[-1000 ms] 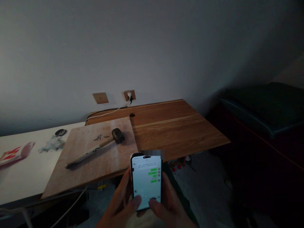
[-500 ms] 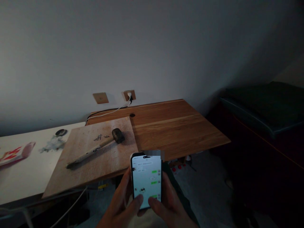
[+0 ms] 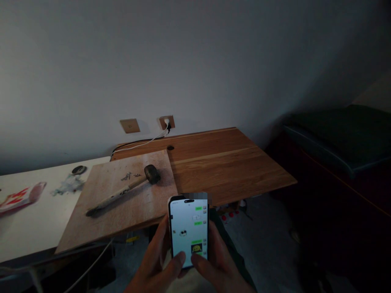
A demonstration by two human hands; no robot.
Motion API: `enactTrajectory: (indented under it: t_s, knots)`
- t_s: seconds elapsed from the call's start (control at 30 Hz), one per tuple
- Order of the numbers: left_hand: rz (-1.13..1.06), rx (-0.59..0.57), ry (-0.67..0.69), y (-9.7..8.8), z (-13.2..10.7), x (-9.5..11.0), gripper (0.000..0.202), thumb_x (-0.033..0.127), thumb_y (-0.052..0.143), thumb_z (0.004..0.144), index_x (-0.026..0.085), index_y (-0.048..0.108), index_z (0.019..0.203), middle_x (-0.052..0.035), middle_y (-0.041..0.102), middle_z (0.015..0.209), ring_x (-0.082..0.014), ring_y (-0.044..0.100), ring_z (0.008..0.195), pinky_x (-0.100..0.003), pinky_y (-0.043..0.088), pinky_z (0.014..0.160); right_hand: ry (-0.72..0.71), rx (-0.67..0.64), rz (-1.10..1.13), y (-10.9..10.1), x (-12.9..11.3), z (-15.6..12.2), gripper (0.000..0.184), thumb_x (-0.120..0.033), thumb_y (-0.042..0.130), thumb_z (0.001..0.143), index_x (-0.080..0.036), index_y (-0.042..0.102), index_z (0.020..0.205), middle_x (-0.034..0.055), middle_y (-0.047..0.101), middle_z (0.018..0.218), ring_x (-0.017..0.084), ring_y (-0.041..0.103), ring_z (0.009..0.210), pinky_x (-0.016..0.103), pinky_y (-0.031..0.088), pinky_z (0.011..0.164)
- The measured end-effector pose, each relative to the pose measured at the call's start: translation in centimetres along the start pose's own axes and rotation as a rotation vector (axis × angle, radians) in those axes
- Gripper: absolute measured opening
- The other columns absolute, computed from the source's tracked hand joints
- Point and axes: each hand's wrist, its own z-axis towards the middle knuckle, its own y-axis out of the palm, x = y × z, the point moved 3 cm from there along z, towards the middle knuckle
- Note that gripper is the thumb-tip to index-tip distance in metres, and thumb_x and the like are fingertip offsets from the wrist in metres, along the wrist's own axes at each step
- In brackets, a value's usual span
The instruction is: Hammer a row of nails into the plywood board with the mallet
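A smartphone [image 3: 188, 228] with a lit chat screen is held upright at the bottom centre, below the table's front edge. My left hand [image 3: 155, 262] wraps its left side, thumb resting on the lower screen. My right hand [image 3: 215, 264] grips the right side, its thumb also on the lower screen. On the table beyond lies a hammer [image 3: 124, 190] with a black head and a worn wooden handle, on a pale wooden board [image 3: 100, 219]. A few small metal nails [image 3: 128, 176] lie beside the hammer's head.
The wooden desk [image 3: 232, 171] runs to the right, with a white charger cable [image 3: 143, 143] plugged into a wall socket [image 3: 166, 121]. A white surface [image 3: 30, 224] on the left carries a red-and-white packet [image 3: 18, 197]. A dark cushioned seat [image 3: 336, 136] stands at the right.
The chat on the phone screen has scrolled, showing different messages and a picture. Both hands and the phone stay in nearly the same place.
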Motion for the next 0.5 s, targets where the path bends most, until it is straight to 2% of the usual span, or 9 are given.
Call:
enactTrajectory:
  t_s: [0.1,0.23,0.3,0.4,0.5]
  knots:
    - [-0.010,0.006,-0.011,-0.12,0.15,-0.01,0.094,0.049,0.082,0.086,0.028,0.036,0.165,-0.0159,0.062,0.150,-0.0397,0.065,0.128,-0.032,0.066,0.077,0.009,-0.001,0.004,0.03,-0.03,-0.06,0.064,-0.043,0.083,0.086,-0.032,0.056,0.143,0.0097,0.072,0.130,0.034,0.066,0.126,0.052,0.056,0.102]
    - [0.001,0.022,0.005,-0.01,0.20,0.25,0.096,0.050,0.084,0.083,0.027,0.039,0.164,-0.0157,0.063,0.149,-0.0408,0.062,0.132,-0.039,0.065,0.090,0.011,-0.012,0.013,0.05,-0.16,-0.04,0.063,-0.045,0.083,0.086,-0.033,0.056,0.142,0.0096,0.072,0.130,0.033,0.066,0.125,0.052,0.056,0.103]
    - [0.007,0.027,-0.003,0.03,0.17,0.26,0.096,0.050,0.084,0.083,0.027,0.038,0.164,-0.0165,0.061,0.151,-0.0412,0.062,0.131,-0.037,0.066,0.086,-0.006,-0.028,0.013,0.07,-0.23,-0.03,0.065,-0.047,0.084,0.086,-0.031,0.055,0.142,0.0106,0.072,0.130,0.033,0.067,0.123,0.051,0.057,0.102]
    - [-0.012,0.020,-0.007,-0.08,0.17,0.04,0.095,0.049,0.084,0.084,0.028,0.037,0.165,-0.0167,0.061,0.151,-0.0409,0.064,0.128,-0.030,0.065,0.072,-0.005,-0.041,0.021,0.01,-0.24,-0.01,0.068,-0.048,0.083,0.086,-0.030,0.052,0.145,0.0115,0.071,0.132,0.033,0.068,0.121,0.050,0.059,0.098]
    - [-0.084,-0.009,-0.009,-0.39,0.30,-0.44,0.087,0.052,0.077,0.090,0.031,0.038,0.164,-0.0142,0.060,0.153,-0.0394,0.066,0.123,-0.026,0.060,0.060,0.005,-0.080,0.033,-0.10,-0.21,0.07,0.070,-0.049,0.082,0.088,-0.030,0.049,0.147,0.0122,0.070,0.132,0.033,0.070,0.116,0.049,0.062,0.090]
